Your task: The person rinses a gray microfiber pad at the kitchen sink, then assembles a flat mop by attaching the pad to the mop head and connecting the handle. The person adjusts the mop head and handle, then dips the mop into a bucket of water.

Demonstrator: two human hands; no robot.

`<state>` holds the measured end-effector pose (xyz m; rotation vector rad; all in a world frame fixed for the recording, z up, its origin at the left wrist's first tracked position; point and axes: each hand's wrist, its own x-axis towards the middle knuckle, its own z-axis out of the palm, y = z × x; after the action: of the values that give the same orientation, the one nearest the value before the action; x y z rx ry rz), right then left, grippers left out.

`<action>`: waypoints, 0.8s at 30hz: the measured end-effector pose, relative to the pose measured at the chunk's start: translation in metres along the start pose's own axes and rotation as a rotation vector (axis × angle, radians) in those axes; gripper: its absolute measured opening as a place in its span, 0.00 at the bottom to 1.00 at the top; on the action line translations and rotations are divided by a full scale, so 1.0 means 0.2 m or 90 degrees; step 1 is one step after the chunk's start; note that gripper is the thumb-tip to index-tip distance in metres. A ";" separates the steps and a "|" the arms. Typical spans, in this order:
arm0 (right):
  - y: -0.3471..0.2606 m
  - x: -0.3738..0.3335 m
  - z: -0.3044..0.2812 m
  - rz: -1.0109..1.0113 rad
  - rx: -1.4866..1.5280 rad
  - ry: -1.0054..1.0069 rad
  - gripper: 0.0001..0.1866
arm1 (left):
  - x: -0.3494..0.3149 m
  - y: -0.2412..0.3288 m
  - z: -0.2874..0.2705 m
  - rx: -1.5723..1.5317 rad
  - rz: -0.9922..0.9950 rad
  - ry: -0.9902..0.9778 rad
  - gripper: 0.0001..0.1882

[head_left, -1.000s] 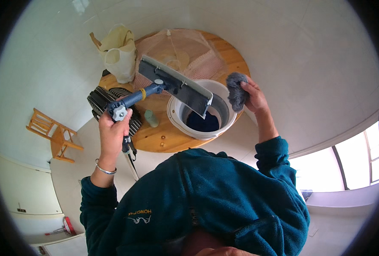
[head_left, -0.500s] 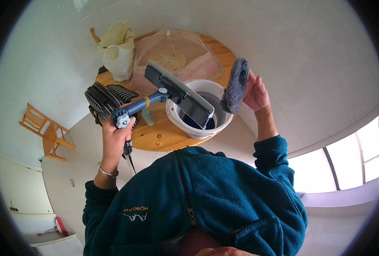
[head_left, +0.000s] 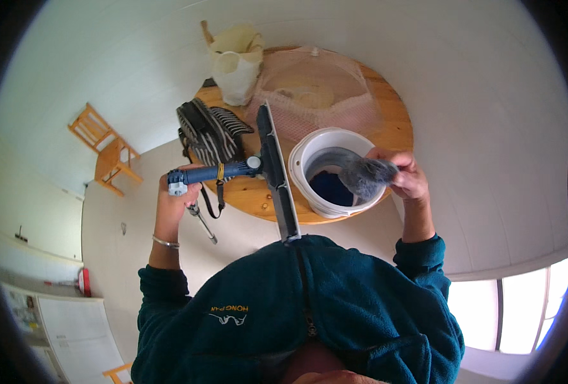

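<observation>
Grips a blue-handled tool [head_left: 197,175] in the left hand [head_left: 180,191], with the fingers closed around it beside a pale knob [head_left: 177,186]. Shows a yellow band [head_left: 220,173] on the handle and a long flat head [head_left: 276,166] between the two hands, set crosswise to the handle. Pinches a fluffy grey cover [head_left: 364,178] in the right hand [head_left: 413,177], with thumb and fingers brought together on its outer end and the rest to their left, over the mouth of a white bucket [head_left: 301,185]. Cannot tell any contact between cover and bucket wall. Has the bucket just left of the right hand, with a dark blue patch [head_left: 330,189] inside, on a round wooden table [head_left: 392,109] reaching beyond both hands. Shows a metal pole [head_left: 203,225] slanting just below the left hand. Has a striped bag [head_left: 206,131] just beyond the left hand, a cream bag [head_left: 237,80] farther out, a pink mesh dome [head_left: 319,96] between and beyond both hands, and a wooden chair [head_left: 112,157] off to the left.
</observation>
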<state>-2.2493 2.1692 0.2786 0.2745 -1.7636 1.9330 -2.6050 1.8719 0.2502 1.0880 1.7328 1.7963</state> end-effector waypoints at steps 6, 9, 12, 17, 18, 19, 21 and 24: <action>0.11 0.07 0.16 0.017 0.242 -0.058 0.32 | -0.02 -0.18 -0.29 -0.210 0.040 -0.058 0.21; 0.11 0.08 0.30 0.034 0.156 -0.055 0.32 | -0.03 -0.26 -0.48 -0.346 0.090 -0.119 0.25; 0.15 0.14 0.48 0.038 0.070 -0.034 0.31 | -0.07 -0.34 -0.63 -0.426 0.138 -0.114 0.29; 0.23 0.27 0.83 0.040 0.102 -0.010 0.34 | -0.26 -0.36 -0.79 -0.460 0.124 -0.014 0.29; 0.26 0.30 0.93 0.064 0.111 0.016 0.35 | -0.31 -0.35 -0.84 -0.478 0.148 -0.029 0.28; 0.29 0.35 1.00 0.092 0.117 0.052 0.36 | -0.33 -0.34 -0.86 -0.512 0.156 -0.019 0.27; 0.37 0.46 1.15 0.121 0.110 0.085 0.37 | -0.37 -0.31 -0.91 -0.567 0.152 -0.095 0.26; 0.46 0.71 1.29 0.129 0.105 0.061 0.39 | -0.38 -0.29 -0.94 -0.549 0.153 -0.115 0.25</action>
<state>-2.4629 1.9473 0.3003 0.0596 -1.6251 2.2004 -2.7148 1.7021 0.1904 1.0281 0.5934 2.1687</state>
